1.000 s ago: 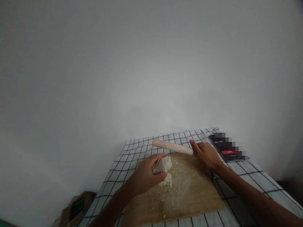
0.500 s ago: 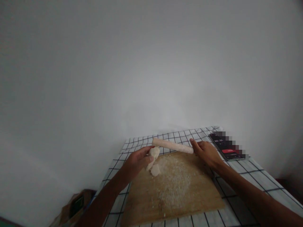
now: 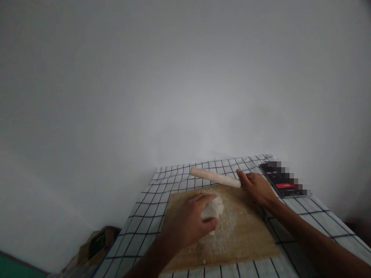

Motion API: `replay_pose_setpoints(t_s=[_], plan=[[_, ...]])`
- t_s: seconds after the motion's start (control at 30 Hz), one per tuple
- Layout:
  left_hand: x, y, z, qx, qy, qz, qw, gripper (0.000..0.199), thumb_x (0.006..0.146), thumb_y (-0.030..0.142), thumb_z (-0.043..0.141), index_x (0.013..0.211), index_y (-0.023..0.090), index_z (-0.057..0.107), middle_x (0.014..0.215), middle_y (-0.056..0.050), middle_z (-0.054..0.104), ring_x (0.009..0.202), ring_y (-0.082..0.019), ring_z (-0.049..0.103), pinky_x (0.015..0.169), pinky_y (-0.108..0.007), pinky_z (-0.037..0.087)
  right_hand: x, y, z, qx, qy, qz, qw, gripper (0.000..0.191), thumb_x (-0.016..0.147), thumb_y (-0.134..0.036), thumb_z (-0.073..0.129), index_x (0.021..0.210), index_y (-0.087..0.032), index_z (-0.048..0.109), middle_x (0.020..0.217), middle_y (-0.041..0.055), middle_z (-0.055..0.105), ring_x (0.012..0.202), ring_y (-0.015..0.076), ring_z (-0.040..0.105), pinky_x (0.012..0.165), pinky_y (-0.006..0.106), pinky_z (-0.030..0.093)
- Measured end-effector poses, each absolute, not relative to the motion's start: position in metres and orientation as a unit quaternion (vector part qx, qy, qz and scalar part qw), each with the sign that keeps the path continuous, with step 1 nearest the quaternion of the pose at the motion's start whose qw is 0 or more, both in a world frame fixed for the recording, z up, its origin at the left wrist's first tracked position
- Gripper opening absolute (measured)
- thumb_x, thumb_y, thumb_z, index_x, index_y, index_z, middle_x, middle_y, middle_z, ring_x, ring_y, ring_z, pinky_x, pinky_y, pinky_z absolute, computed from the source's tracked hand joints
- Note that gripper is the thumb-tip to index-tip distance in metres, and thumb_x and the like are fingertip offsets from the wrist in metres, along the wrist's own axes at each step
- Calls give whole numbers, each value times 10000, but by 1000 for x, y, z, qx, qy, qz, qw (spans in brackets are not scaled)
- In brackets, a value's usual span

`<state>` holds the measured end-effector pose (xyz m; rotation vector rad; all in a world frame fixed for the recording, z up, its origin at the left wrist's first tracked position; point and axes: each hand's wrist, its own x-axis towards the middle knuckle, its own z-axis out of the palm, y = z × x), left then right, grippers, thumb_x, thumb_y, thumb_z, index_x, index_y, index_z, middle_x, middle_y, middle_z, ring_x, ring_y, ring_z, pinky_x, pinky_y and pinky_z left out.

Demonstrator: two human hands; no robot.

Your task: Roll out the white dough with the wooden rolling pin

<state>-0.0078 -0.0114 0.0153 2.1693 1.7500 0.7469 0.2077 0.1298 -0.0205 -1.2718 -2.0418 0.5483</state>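
Left hand (image 3: 187, 222) cupping soft pale dough (image 3: 213, 206), right hand (image 3: 257, 187) gripping smooth wooden rolling pin (image 3: 214, 177)

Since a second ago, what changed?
The left hand carried the dough up toward the rolling pin, then brought it back down onto the floured board. The right hand stayed at the pin's end; the phone did not move.

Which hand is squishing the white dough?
The left hand grips the white dough lump on the floured wooden board. The right hand holds the pale wooden rolling pin.
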Motion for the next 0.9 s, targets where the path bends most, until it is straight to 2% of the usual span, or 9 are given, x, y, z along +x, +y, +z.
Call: replay_pose_setpoints(t_s=[0.07,0.13,0.27,0.47,0.63,0.77,0.9], plan=[[-4,-12,10,762,597,232,94,608,723,310,729,1307,308,558,1320,-26,611,1250,-277,501,1104,-453,344,208,130,-20,-487,-782,207,330,713,956,-647,175,503,-195,488,513,45,542,502,161,520,510,264,266],[-13,-12,11,755,604,235,100,606,768,390,699,1341,308,522,1336,-33,600,1244,-272,509,1074,-443,380,209,130,-18,-485,-783,205,329,713,961,-640,173,507,-194,496,527,47,559,516,163,534,517,263,274],[-53,-13,18,726,628,260,106,382,928,411,471,1271,288,587,1299,-49,619,1210,-250,540,1057,-428,396,210,130,-17,-483,-785,205,330,716,961,-640,173,516,-194,512,542,52,576,523,164,541,525,261,283],[-72,-24,5,729,634,230,115,486,792,432,669,1257,302,616,1304,-48,607,1212,-304,525,1044,-417,405,208,132,-22,-480,-791,203,320,713,951,-654,186,502,-197,500,520,47,553,510,166,530,523,265,272],[-78,-26,-2,684,663,273,136,360,826,348,610,1174,277,667,1249,-55,643,1165,-290,569,1014,-417,429,208,133,-25,-478,-798,196,310,715,957,-646,162,504,-198,488,507,47,548,496,166,530,511,265,263],[-93,-27,1,656,682,279,164,315,839,401,594,1086,236,698,1107,-55,718,1021,-257,650,933,-385,484,208,132,-25,-476,-803,189,305,702,955,-645,188,494,-200,474,493,43,543,484,162,520,504,268,245],[-102,-30,6,640,687,289,186,313,837,400,584,1053,207,704,1081,-68,733,926,-239,683,818,-341,529,206,132,-25,-479,-806,181,298,697,955,-645,193,487,-200,455,476,37,517,466,155,497,492,274,208]])
